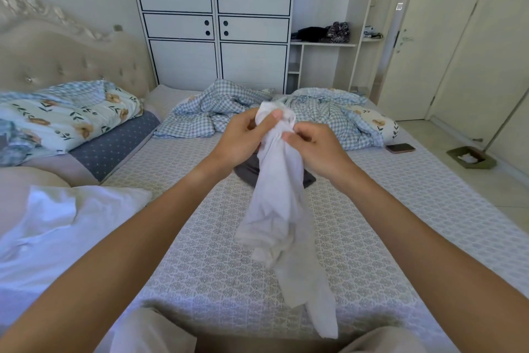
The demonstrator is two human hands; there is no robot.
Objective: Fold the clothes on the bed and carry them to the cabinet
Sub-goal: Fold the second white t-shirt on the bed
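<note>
White garment (282,209) hangs bunched at the centre of the frame, held up above the bed (372,223) by both of my hands. My left hand (243,138) grips its crumpled top from the left, fingers curled round the cloth and the thumb lying across the front. My right hand (315,146) pinches the cloth just below that, thumb and fingertips pressed onto a fold. From there the garment drops in a twisted length toward the lower centre of the frame, its lowest end near my knees.

Behind the hanging cloth, just under my hands, a dark grey garment (246,172) lies on the patterned bed sheet; only its edges show on either side of the white one. At the lower left a second white piece of cloth (57,223) lies spread over the bed. In the middle of the frame, beyond my hands, a blue checked quilt (229,112) is heaped across the bed. At the left, a floral pillow (71,118) rests on a grey dotted one, below the padded headboard (57,57). A phone (400,148) lies on the bed's right edge, beside the quilt.

At the upper centre stands the cabinet (211,23), its doors closed. To its right, open shelves (323,44) carry dark folded things. On the floor at the far right sits a dustpan (469,158).
</note>
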